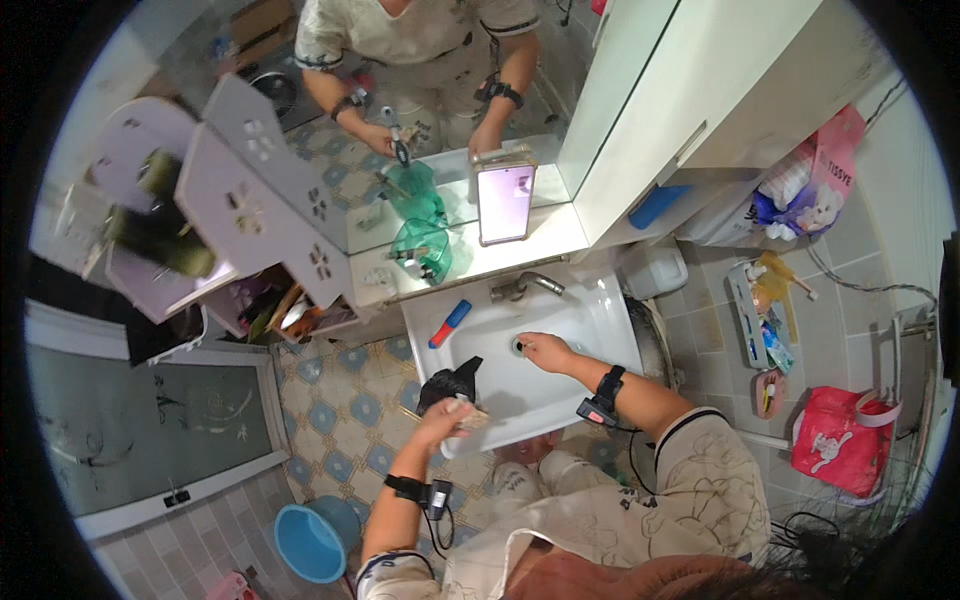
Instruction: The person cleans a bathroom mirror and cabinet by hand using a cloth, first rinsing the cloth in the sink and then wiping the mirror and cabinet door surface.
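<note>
My left hand (442,421) grips a crumpled beige cloth or tissue (471,417) over the near left edge of the white washbasin (551,397). Beside it, a black plastic bag (450,384) lies over the basin's left rim. My right hand (546,352) reaches down to the drain hole (518,346), its fingertips at the hole; whether they pinch something small cannot be made out. A blue and red handled tool (450,324) lies on the basin's left side. The metal faucet (527,286) stands at the back of the basin.
A lit phone (504,204) stands on the white shelf (555,233) below the mirror, near a green translucent cup (421,251). A blue bucket (316,536) stands on the floor at lower left. A caddy (750,315) and a red bag (841,442) hang at right.
</note>
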### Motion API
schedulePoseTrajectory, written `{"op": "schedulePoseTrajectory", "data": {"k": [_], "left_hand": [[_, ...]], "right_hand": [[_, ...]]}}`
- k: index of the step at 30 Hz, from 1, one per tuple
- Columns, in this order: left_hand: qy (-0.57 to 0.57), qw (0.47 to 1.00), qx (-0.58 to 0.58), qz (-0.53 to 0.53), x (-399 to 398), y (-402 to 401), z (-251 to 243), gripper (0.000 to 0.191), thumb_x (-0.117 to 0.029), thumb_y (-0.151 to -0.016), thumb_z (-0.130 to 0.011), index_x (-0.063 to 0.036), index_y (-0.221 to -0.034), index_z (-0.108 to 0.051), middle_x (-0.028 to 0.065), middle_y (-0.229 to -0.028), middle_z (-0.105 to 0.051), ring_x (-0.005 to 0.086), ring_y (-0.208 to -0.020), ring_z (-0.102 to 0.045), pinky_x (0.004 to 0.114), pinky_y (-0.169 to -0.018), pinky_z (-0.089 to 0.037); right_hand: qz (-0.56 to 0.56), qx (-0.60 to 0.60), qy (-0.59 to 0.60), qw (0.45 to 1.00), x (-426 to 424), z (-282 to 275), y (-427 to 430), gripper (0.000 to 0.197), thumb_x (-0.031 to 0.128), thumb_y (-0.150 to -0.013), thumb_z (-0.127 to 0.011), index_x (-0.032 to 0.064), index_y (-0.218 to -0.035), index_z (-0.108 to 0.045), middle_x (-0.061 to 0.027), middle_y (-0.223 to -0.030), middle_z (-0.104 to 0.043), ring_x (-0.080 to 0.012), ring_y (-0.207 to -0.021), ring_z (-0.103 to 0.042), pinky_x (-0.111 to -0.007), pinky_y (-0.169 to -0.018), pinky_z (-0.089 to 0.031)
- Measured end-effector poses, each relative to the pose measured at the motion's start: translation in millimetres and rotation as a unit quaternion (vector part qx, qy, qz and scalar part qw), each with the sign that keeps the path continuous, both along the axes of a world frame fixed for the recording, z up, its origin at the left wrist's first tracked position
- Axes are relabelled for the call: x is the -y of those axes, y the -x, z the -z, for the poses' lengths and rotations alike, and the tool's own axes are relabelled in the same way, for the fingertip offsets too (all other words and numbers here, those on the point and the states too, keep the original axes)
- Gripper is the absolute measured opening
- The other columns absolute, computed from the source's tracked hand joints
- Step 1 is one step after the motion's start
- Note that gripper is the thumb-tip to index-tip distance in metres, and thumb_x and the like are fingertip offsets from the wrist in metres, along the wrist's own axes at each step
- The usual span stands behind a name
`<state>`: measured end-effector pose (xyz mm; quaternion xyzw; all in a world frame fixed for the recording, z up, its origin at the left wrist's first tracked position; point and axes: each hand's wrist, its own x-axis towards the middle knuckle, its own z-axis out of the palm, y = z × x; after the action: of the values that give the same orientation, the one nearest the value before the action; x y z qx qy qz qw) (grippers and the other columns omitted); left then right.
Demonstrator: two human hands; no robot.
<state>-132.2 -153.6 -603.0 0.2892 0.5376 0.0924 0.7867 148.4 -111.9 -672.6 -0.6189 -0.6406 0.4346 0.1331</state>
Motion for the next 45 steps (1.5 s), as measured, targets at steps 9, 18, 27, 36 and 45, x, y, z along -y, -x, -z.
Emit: {"op": "schedulePoseTrajectory", "data": {"k": [9,18,27,36,45], "left_hand": [[0.133,0.974,0.115,-0.144,18,-64,134,0.033,-0.028,-0.081,-0.058,-0.0079,-0.106,-0.051,0.0030,-0.096,-0.058,0.0160,-0.085,-0.058,0.030,-0.063,-0.052],[0.173,0.952,0.151,-0.205,-7,-93,160,0.033,-0.035,-0.089,-0.040,-0.0106,-0.110,-0.048,0.0078,-0.101,-0.057,0.0218,-0.085,-0.059,0.032,-0.066,-0.052],[0.164,0.958,0.196,-0.129,-67,-210,168,0.042,-0.043,-0.090,-0.033,-0.0114,-0.115,-0.043,0.0060,-0.105,-0.054,0.0193,-0.088,-0.057,0.032,-0.067,-0.052],[0.124,0.942,0.201,-0.239,-77,-276,194,0.026,-0.021,-0.089,-0.038,-0.0080,-0.111,-0.045,0.0065,-0.102,-0.055,0.0200,-0.089,-0.056,0.031,-0.071,-0.048],[0.175,0.875,0.321,-0.317,-58,-307,175,0.036,-0.026,-0.090,-0.034,-0.0099,-0.120,-0.044,0.0081,-0.119,-0.048,0.0231,-0.107,-0.046,0.036,-0.095,-0.035]], "right_hand": [[0.121,0.043,-0.087,0.988,-127,90,46,0.062,0.019,-0.075,-0.052,-0.0050,-0.126,-0.027,-0.0266,-0.128,-0.032,-0.0358,-0.119,-0.032,-0.036,-0.099,-0.027],[0.045,-0.072,-0.088,0.993,-78,101,38,0.060,0.025,-0.079,-0.053,-0.0025,-0.127,-0.030,-0.0229,-0.130,-0.032,-0.0308,-0.121,-0.032,-0.034,-0.098,-0.028],[0.357,-0.332,0.268,0.831,3,72,-68,0.038,0.026,-0.085,-0.050,0.0025,-0.115,-0.049,-0.0102,-0.106,-0.055,-0.0168,-0.097,-0.051,-0.030,-0.082,-0.042],[0.501,-0.476,0.052,0.721,7,81,-105,0.030,0.012,-0.089,-0.043,0.0016,-0.116,-0.049,-0.0050,-0.111,-0.054,-0.0128,-0.102,-0.049,-0.024,-0.089,-0.036],[0.253,-0.123,-0.116,0.952,-10,149,-107,0.043,0.020,-0.085,-0.045,0.0074,-0.125,-0.039,-0.0215,-0.132,-0.030,-0.0374,-0.125,-0.022,-0.039,-0.102,-0.020]]}}
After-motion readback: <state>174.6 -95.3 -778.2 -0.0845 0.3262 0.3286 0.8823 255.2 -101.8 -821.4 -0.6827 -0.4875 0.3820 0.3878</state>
